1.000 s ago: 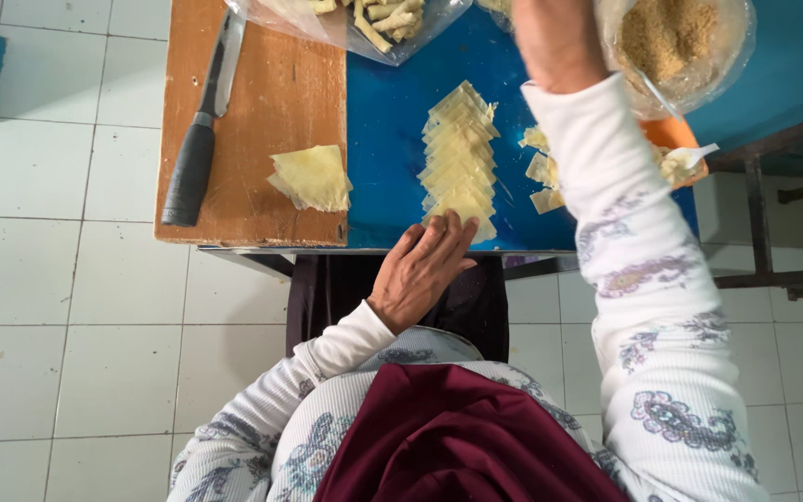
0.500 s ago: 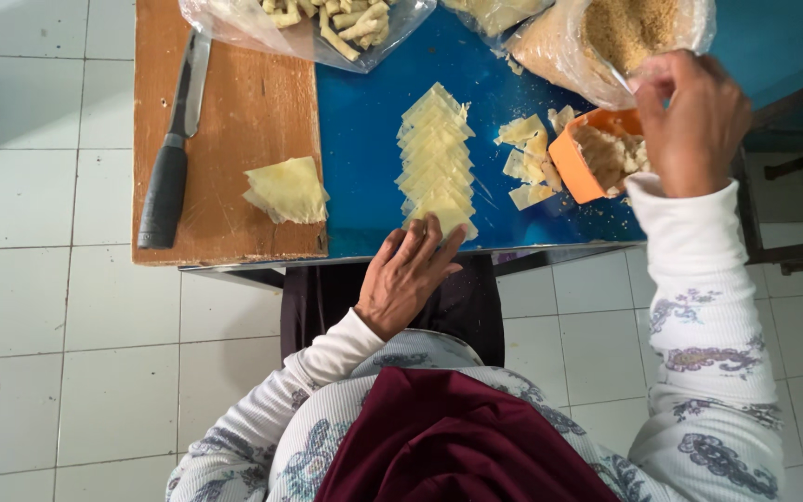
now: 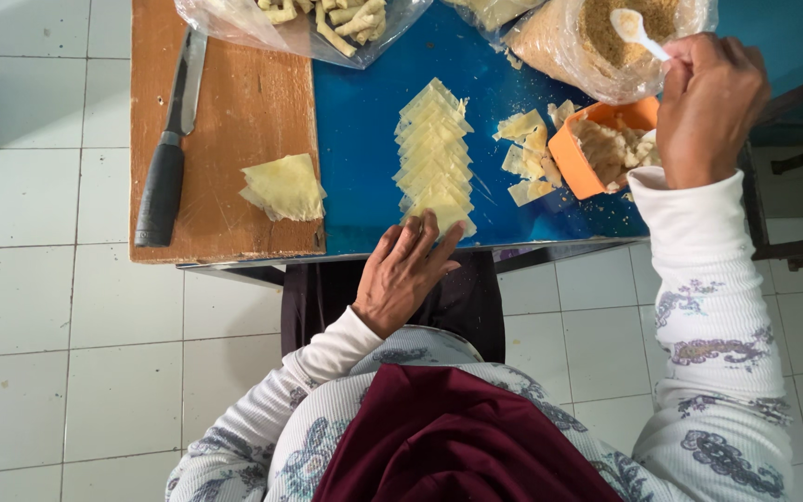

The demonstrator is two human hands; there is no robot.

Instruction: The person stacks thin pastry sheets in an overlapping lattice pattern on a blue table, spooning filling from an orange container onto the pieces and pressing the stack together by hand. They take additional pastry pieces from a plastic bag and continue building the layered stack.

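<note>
Fingers (image 3: 425, 244) of the left hand (image 3: 403, 277) lie loosely spread and flat, their tips touching the near end of a row of wrappers (image 3: 433, 153) laid overlapping down the blue table (image 3: 360, 139). Those wrappers are thin, pale yellow, square-cut sheets, each overlapping the next like shingles. The right hand (image 3: 710, 107) is curled closed, pinching the handle of a white plastic spoon (image 3: 637, 30); the bowl of the spoon sits over a clear bag of crumbs (image 3: 597, 46), which look coarse, sandy and golden brown. Just below that hand stands an orange tub (image 3: 573, 158) holding a pale, lumpy filling, partly hidden by the wrist. A few loose wrappers (image 3: 525, 158) lie scattered between the row and the tub, touching its left wall.

To the left, a wooden board (image 3: 234, 102) with visible grain rests against the table's edge. On it lies a small stack of wrappers (image 3: 283, 186), folded and slightly crumpled, and near its left edge a knife (image 3: 169, 149) with a black handle and a grey blade pointing away from the person. At the far edge a clear bag of rolls (image 3: 327, 19) holds short, pale, tube-shaped pieces. White floor tiles (image 3: 39, 307) surround the table. White ribbed sleeves with a grey floral print cover both arms.
</note>
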